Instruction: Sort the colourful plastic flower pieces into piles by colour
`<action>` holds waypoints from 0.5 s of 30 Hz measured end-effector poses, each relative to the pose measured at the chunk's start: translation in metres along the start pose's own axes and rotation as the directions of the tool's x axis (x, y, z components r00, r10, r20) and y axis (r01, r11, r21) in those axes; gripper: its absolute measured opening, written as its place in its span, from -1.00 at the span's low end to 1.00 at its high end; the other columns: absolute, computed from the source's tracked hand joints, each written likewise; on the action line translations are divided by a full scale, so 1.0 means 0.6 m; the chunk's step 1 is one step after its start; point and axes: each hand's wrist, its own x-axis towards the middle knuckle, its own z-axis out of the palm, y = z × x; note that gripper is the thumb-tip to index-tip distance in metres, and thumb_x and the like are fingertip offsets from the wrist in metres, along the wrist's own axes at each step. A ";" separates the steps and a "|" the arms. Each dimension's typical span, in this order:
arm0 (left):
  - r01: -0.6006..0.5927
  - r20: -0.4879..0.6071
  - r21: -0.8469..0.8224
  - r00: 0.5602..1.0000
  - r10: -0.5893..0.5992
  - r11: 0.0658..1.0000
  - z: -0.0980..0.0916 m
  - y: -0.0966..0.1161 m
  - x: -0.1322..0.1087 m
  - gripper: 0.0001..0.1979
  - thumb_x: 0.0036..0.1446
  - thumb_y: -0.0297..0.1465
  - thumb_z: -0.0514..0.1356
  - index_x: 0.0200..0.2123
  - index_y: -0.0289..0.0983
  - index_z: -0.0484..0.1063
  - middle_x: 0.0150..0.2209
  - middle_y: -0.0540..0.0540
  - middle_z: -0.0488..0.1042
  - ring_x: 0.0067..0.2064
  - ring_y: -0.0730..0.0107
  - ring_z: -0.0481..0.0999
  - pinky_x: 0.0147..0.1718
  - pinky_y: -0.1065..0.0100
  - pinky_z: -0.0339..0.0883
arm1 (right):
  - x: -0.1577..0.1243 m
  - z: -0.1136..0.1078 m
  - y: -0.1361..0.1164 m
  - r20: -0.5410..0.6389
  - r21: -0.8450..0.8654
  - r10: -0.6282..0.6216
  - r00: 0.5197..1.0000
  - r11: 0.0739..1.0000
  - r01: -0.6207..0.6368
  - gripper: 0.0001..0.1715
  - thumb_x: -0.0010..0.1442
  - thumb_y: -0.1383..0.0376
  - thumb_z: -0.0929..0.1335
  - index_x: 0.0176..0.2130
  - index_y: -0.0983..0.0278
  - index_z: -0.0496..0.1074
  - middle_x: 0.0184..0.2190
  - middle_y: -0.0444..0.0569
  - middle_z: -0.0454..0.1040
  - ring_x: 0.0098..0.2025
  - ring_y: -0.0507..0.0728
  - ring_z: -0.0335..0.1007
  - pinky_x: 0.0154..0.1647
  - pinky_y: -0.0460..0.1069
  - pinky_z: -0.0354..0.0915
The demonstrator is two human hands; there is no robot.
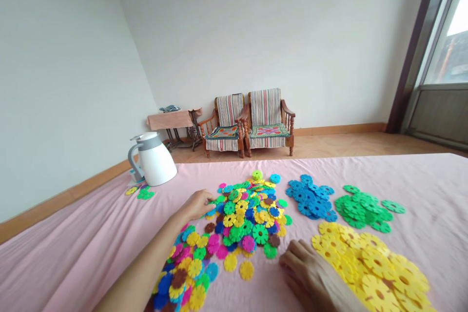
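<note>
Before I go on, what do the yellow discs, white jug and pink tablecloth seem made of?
Yellow discs: probably plastic, smooth with little shine, going by their even, bright colour and crisp notches. White jug: plastic or coated metal, I can't tell which; its smooth body has a soft sheen. Pink tablecloth: likely thin fabric, matte, showing soft creases.

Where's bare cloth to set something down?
Pink cloth is bare between the white jug and left hand, and right of the green pile and yellow pile. Crowded: the mixed heap between that hand and the right hand; also the blue pile, close beside the green.
</note>
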 end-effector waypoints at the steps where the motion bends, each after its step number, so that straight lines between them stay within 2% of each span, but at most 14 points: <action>1: 0.001 -0.014 0.013 1.000 -0.001 1.000 -0.002 0.002 0.000 -0.92 -0.15 -0.40 0.21 -0.62 -0.24 0.45 -0.52 0.02 0.46 -0.41 0.37 0.42 -0.36 0.47 0.19 | 0.001 -0.005 -0.002 0.003 0.000 -0.004 1.000 1.000 0.004 -0.82 0.11 0.47 0.23 -0.41 0.23 0.35 -0.36 -0.04 0.41 -0.33 0.12 0.31 -0.40 -0.03 0.23; 4: 0.034 -0.099 0.049 0.995 -0.029 0.998 -0.007 0.008 0.002 -0.76 -0.06 -0.39 0.15 -0.72 -0.25 0.32 -0.65 0.03 0.35 -0.48 0.39 0.36 -0.40 0.46 0.13 | 0.004 -0.028 -0.011 0.034 0.016 -0.003 0.999 1.000 0.002 -0.82 0.12 0.46 0.24 -0.40 0.24 0.36 -0.36 -0.04 0.42 -0.33 0.11 0.33 -0.37 -0.03 0.26; 8: 0.070 -0.217 0.043 0.974 -0.059 0.997 -0.008 0.031 0.009 -0.79 0.03 -0.34 0.07 -0.60 -0.25 0.35 -0.59 0.02 0.37 -0.45 0.38 0.36 -0.42 0.45 0.13 | 0.009 -0.055 -0.026 0.085 0.047 0.058 0.995 0.997 -0.062 -0.82 0.12 0.47 0.24 -0.38 0.24 0.38 -0.31 -0.04 0.44 -0.28 0.11 0.34 -0.29 -0.02 0.29; 10: 0.039 -0.190 -0.019 0.981 -0.042 0.999 0.001 0.057 0.010 -0.78 0.06 -0.29 0.06 -0.51 -0.25 0.39 -0.54 0.01 0.42 -0.45 0.38 0.40 -0.44 0.46 0.17 | 0.011 -0.062 -0.031 0.116 0.048 0.078 0.990 0.995 -0.084 -0.82 0.12 0.47 0.24 -0.38 0.25 0.38 -0.30 -0.03 0.44 -0.26 0.12 0.34 -0.26 -0.01 0.29; 12: -0.016 -0.114 -0.151 0.994 -0.002 0.988 0.016 0.094 0.003 -0.77 0.07 -0.25 0.06 -0.46 -0.26 0.40 -0.52 0.01 0.44 -0.46 0.39 0.43 -0.46 0.46 0.23 | 0.012 -0.065 -0.034 0.138 0.043 0.082 0.987 0.995 -0.089 -0.83 0.12 0.47 0.25 -0.39 0.25 0.38 -0.29 -0.02 0.44 -0.25 0.13 0.33 -0.26 0.00 0.28; 15: -0.039 -0.011 -0.321 0.999 0.038 0.946 0.042 0.158 -0.023 -0.79 0.04 -0.24 0.12 -0.42 -0.26 0.41 -0.54 0.02 0.43 -0.48 0.38 0.44 -0.46 0.44 0.28 | 0.012 -0.064 -0.030 0.126 0.077 0.103 0.987 0.991 -0.113 -0.82 0.10 0.49 0.25 -0.38 0.25 0.37 -0.29 -0.02 0.44 -0.25 0.13 0.33 -0.26 -0.01 0.26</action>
